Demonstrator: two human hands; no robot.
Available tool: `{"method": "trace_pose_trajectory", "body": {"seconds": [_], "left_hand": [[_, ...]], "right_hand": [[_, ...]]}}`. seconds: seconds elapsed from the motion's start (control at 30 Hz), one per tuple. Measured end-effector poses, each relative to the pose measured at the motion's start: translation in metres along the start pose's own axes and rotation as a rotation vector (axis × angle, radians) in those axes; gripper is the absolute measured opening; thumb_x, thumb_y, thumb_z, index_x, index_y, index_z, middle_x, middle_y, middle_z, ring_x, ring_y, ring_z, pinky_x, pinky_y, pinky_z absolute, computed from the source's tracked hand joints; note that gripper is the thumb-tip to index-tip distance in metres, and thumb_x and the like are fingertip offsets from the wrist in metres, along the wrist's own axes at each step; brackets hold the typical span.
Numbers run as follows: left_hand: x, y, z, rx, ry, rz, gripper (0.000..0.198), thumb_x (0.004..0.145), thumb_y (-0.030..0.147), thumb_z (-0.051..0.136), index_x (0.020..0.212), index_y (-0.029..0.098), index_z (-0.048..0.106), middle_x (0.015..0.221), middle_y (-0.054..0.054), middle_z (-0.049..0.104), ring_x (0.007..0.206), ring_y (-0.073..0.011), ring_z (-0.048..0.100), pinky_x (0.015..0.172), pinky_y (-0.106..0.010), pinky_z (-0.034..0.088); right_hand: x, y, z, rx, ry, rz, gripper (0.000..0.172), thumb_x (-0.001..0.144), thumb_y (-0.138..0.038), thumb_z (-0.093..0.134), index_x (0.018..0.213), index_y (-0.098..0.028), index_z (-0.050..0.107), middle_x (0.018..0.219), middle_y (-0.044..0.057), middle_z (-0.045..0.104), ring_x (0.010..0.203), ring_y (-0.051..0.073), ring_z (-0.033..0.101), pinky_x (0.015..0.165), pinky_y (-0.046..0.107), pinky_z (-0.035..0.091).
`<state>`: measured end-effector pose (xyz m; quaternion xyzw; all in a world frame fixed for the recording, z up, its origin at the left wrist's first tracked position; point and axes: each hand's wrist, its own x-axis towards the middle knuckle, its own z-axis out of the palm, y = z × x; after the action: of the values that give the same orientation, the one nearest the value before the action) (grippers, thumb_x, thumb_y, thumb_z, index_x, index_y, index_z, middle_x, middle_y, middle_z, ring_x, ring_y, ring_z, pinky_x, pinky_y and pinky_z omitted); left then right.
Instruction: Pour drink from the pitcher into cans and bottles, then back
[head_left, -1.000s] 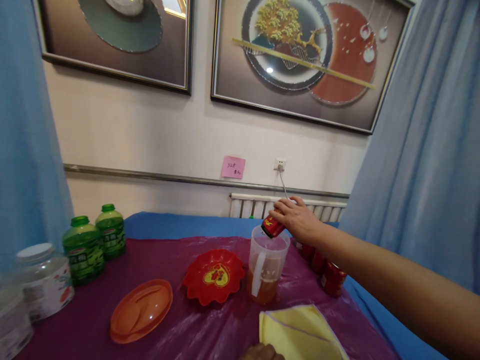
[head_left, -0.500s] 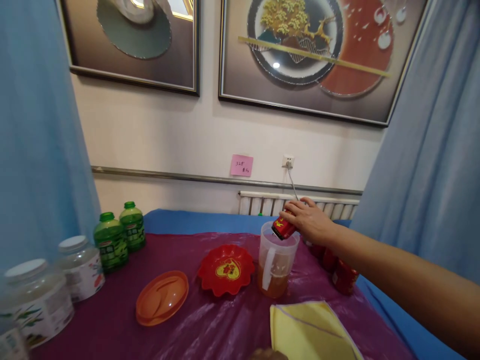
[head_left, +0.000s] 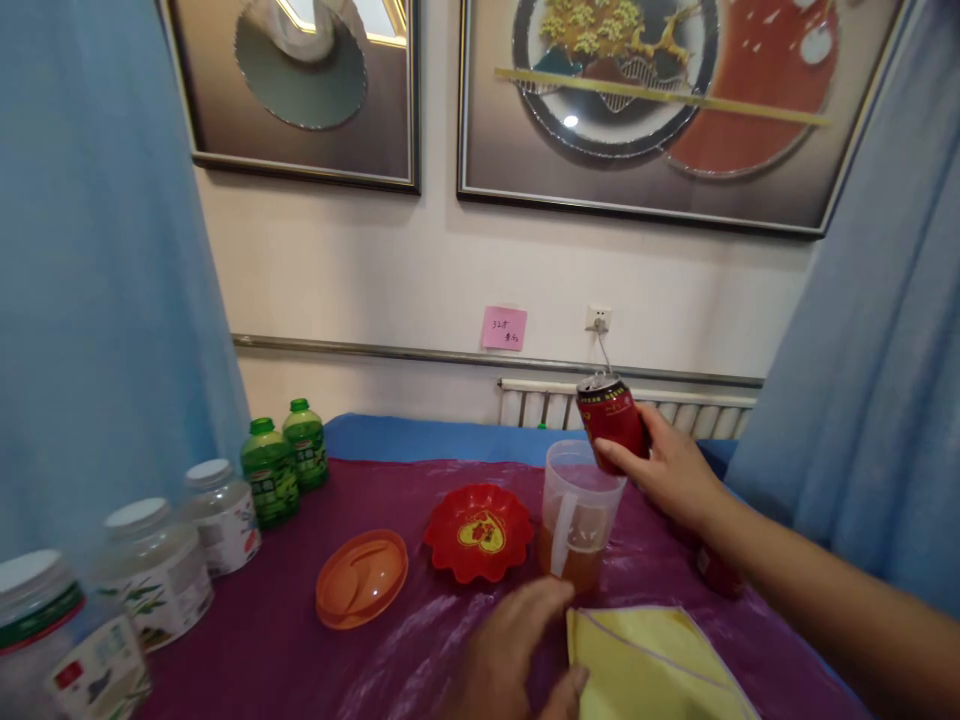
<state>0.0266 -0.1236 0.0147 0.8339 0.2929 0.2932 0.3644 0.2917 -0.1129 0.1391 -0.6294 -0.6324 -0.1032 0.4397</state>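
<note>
My right hand [head_left: 664,460] is wrapped round a red drink can [head_left: 611,425], opened at the top and leaning slightly left. The can is held just above the right rim of a clear plastic pitcher [head_left: 581,510], which has amber liquid in its lower part. My left hand [head_left: 510,650] is low in front of the pitcher, fingers apart and empty, its fingertips close to the pitcher's handle. Beside it lies a folded yellow cloth [head_left: 660,660]. An orange lid [head_left: 361,580] and a red scalloped plate [head_left: 478,535] sit left of the pitcher.
Two green bottles [head_left: 270,475] and several clear jars with white lids [head_left: 154,570] line the left side. More red cans [head_left: 718,570] stand partly behind my right arm. A purple sheet [head_left: 277,650] covers the table. Blue curtains [head_left: 112,250] hang at both sides.
My right hand has turned the can from tipped over the pitcher to nearly upright and raised it. My left hand has come up from the bottom edge towards the pitcher. The view has shifted slightly left.
</note>
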Motion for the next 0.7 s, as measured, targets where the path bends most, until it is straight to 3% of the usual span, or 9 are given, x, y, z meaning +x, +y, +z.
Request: {"method": "trace_pose_trajectory", "body": {"seconds": [0.07, 0.13, 0.23, 0.33, 0.5, 0.57, 0.7], "left_hand": [[0.002, 0.013, -0.013, -0.139, 0.222, -0.036, 0.063, 0.084, 0.048, 0.065, 0.141, 0.030, 0.047, 0.141, -0.010, 0.060, 0.125, -0.0309, 0.058, 0.105, -0.044, 0.048], [0.002, 0.021, -0.022, -0.284, 0.333, -0.078, 0.073, 0.080, 0.053, 0.068, 0.143, 0.024, 0.043, 0.140, -0.014, 0.059, 0.124, -0.0306, 0.060, 0.100, -0.041, 0.052], [-0.001, 0.018, -0.026, -0.304, 0.387, -0.143, 0.082, 0.074, 0.055, 0.073, 0.141, 0.020, 0.042, 0.139, -0.016, 0.060, 0.122, -0.0317, 0.062, 0.100, -0.040, 0.053], [-0.009, 0.005, -0.027, -0.210, 0.404, -0.215, 0.072, 0.072, 0.048, 0.073, 0.134, 0.020, 0.049, 0.133, -0.014, 0.066, 0.115, -0.0306, 0.066, 0.095, -0.038, 0.056], [-0.018, -0.017, -0.038, -0.028, 0.438, -0.252, 0.055, 0.069, 0.039, 0.072, 0.118, 0.020, 0.059, 0.118, -0.010, 0.074, 0.104, -0.0288, 0.070, 0.090, -0.037, 0.058], [-0.012, -0.029, -0.055, 0.032, 0.492, -0.277, 0.057, 0.069, 0.045, 0.072, 0.119, 0.020, 0.059, 0.115, -0.009, 0.075, 0.099, -0.0284, 0.072, 0.085, -0.038, 0.059], [0.022, -0.072, -0.121, 0.298, 0.580, -0.473, 0.058, 0.072, 0.052, 0.072, 0.117, 0.019, 0.058, 0.105, -0.010, 0.076, 0.087, -0.0279, 0.074, 0.076, -0.038, 0.059]], "right_hand": [[-0.034, -0.025, 0.015, 0.247, -0.043, -0.010, 0.053, 0.087, -0.042, 0.065, 0.132, -0.023, 0.046, 0.107, 0.011, 0.074, 0.090, 0.028, 0.071, 0.071, 0.038, 0.056], [-0.070, -0.048, 0.038, 0.426, -0.128, -0.008, 0.055, 0.083, -0.037, 0.070, 0.131, -0.026, 0.045, 0.113, 0.011, 0.072, 0.096, 0.029, 0.071, 0.076, 0.041, 0.058], [-0.114, -0.066, 0.082, 0.518, -0.192, 0.057, 0.067, 0.072, -0.033, 0.078, 0.130, -0.028, 0.043, 0.115, 0.012, 0.070, 0.096, 0.031, 0.071, 0.077, 0.043, 0.060], [-0.140, -0.067, 0.122, 0.494, -0.218, 0.087, 0.074, 0.067, -0.032, 0.078, 0.131, -0.028, 0.041, 0.119, 0.014, 0.067, 0.104, 0.034, 0.068, 0.086, 0.047, 0.059], [-0.165, -0.053, 0.155, 0.542, -0.382, 0.059, 0.082, 0.070, -0.034, 0.076, 0.142, -0.026, 0.036, 0.135, 0.016, 0.060, 0.117, 0.035, 0.063, 0.095, 0.046, 0.055], [-0.174, -0.046, 0.160, 0.551, -0.495, 0.115, 0.082, 0.071, -0.037, 0.076, 0.142, -0.025, 0.038, 0.133, 0.015, 0.062, 0.114, 0.033, 0.065, 0.094, 0.043, 0.054], [-0.189, -0.035, 0.171, 0.509, -0.738, 0.293, 0.048, 0.078, -0.032, 0.069, 0.123, -0.026, 0.056, 0.112, 0.006, 0.073, 0.090, 0.022, 0.071, 0.081, 0.030, 0.053]]}}
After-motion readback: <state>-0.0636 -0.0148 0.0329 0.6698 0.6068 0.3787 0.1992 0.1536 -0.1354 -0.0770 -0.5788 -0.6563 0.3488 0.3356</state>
